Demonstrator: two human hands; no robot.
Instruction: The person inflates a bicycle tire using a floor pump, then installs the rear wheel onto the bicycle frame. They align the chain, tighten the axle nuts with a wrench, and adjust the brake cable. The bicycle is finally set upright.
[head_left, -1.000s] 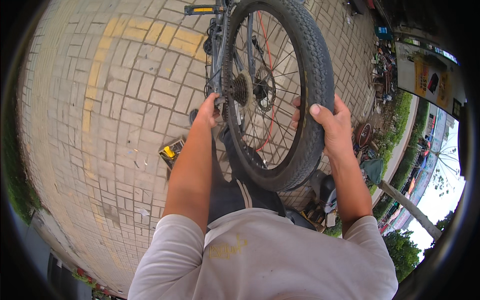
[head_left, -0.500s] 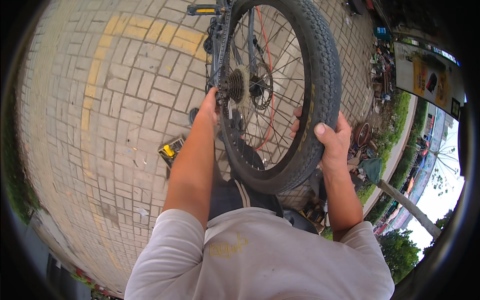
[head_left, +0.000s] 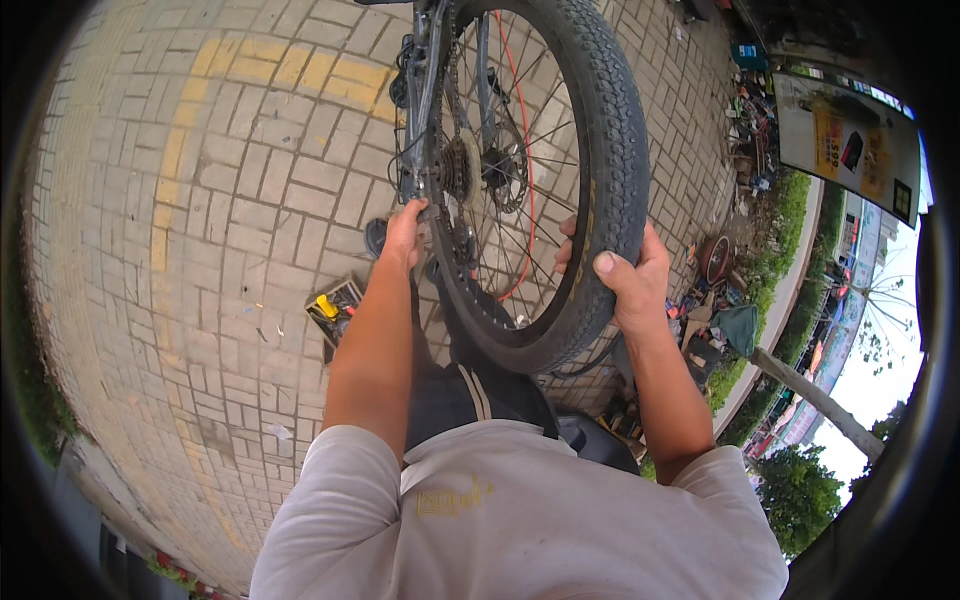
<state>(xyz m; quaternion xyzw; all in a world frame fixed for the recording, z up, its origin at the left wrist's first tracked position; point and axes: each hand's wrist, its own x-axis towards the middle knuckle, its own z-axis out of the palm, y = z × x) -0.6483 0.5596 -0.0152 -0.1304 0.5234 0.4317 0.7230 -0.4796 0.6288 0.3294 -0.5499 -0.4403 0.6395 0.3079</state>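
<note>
At upper centre, the bicycle wheel looks hefty, stiff; the right hand grasps its knobbly tyre, likely the surest hold; whether the left hand, near the cassette, grips, I can't tell.

Tool tray on brick paving

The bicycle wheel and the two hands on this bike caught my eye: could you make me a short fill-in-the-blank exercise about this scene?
1. The left hand is at the bicycle frame, while the ____ hand holds the tire.
2. To the left of the left forearm, a bright ____ object lies in a box.
3. In length, the sleeves of the person's shirt are ____.

Missing words: right; yellow; short.
</note>
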